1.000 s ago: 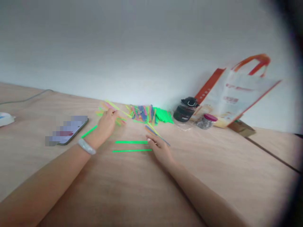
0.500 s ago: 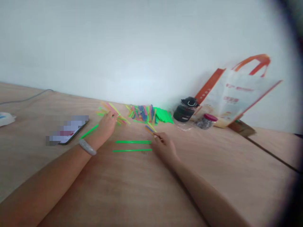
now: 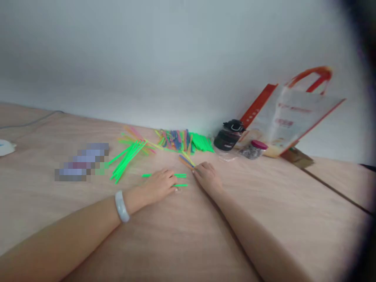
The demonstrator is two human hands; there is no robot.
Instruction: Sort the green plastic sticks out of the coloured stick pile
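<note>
Green sticks (image 3: 180, 175) lie crosswise on the wooden table, partly covered by my left hand (image 3: 163, 184). That hand has its fingers bent together over them; whether it grips anything is hidden. To its right, my right hand (image 3: 207, 176) is closed, with the lower ends of a few coloured sticks (image 3: 186, 161), blue, orange and yellow, at its fingertips. Loose green sticks (image 3: 127, 160) lie slanted left of my left hand. Behind them is a mixed pile of coloured sticks (image 3: 136, 135). Farther back are multicoloured strips (image 3: 176, 141) and a green bundle (image 3: 202, 142).
A blurred-out phone (image 3: 84, 161) lies on the left, with a cable (image 3: 35, 122) and a white object (image 3: 6, 148) beyond. At the back right stand a black bottle (image 3: 227, 137), a red-lidded jar (image 3: 255, 149) and a white bag with orange handles (image 3: 296, 121).
My left hand has come from the mixed pile toward me and right, onto the crosswise green sticks. The slanted green sticks it hid now show. My right hand stays near the same place.
</note>
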